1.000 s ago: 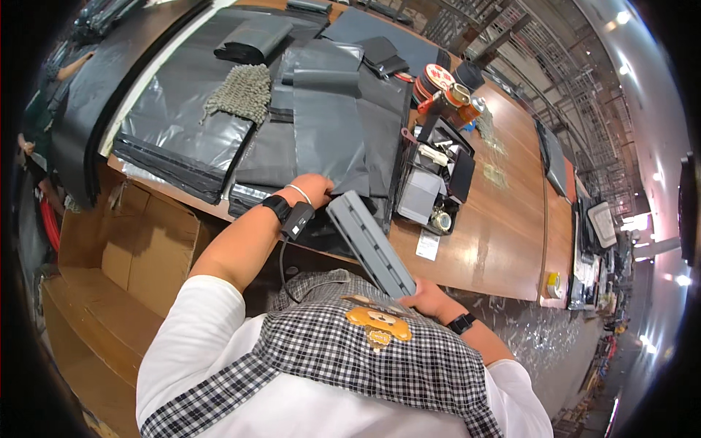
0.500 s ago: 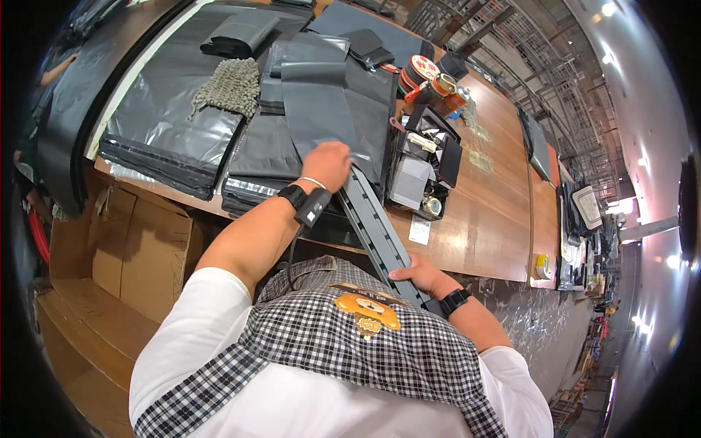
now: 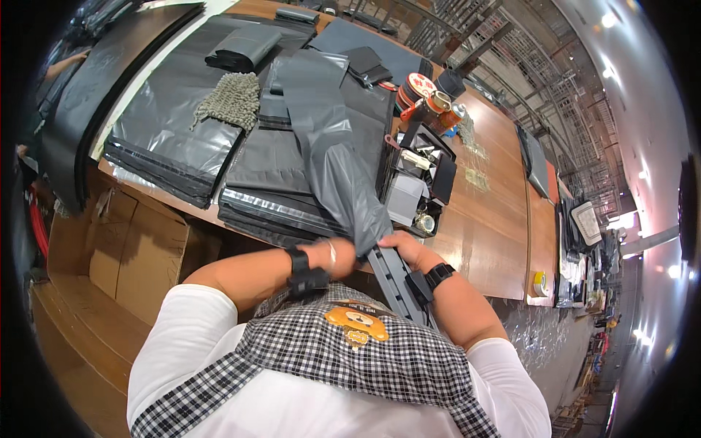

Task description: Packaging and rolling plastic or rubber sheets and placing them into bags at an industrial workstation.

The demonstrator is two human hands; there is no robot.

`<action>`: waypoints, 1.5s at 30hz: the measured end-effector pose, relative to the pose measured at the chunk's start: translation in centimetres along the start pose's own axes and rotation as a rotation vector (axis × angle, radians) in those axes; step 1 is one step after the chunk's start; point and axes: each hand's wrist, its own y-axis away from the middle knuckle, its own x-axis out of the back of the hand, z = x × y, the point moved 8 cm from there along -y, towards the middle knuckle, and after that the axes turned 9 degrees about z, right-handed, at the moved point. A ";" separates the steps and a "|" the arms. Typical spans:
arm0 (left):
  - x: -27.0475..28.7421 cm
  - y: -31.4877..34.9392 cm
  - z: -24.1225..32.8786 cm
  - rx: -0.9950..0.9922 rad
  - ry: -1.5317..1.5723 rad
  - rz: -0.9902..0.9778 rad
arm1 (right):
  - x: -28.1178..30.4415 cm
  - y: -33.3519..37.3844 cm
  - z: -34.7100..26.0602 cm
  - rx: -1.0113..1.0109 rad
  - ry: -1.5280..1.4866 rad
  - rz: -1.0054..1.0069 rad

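Note:
A long grey plastic bag [image 3: 332, 150] stretches from the stack of bags to the front table edge, its near end bunched around the upper end of a slotted grey rail [image 3: 395, 280]. My left hand [image 3: 337, 257], blurred, closes at the near left edge of the bag. My right hand [image 3: 409, 248] is wrapped round the rail where it meets the bag, thumb on top. The rail slants down in front of my checked apron, and its far end is hidden inside or under the bag.
Stacks of dark plastic bags [image 3: 164, 135] cover the left of the table. A knobbly grey cloth [image 3: 231, 101] lies on them. Right of the bag stand a black tray [image 3: 441, 182] of small items and several cans [image 3: 454, 115]. An open cardboard box [image 3: 150, 255] is below left.
My left hand has come back toward me, drawing the bag's near end over the rail's upper end. My right hand has moved up to the bag's edge.

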 end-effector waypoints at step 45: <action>-4.6 -2.4 -2.0 0.059 0.331 0.236 | -1.2 -2.4 -2.4 0.299 -0.111 0.094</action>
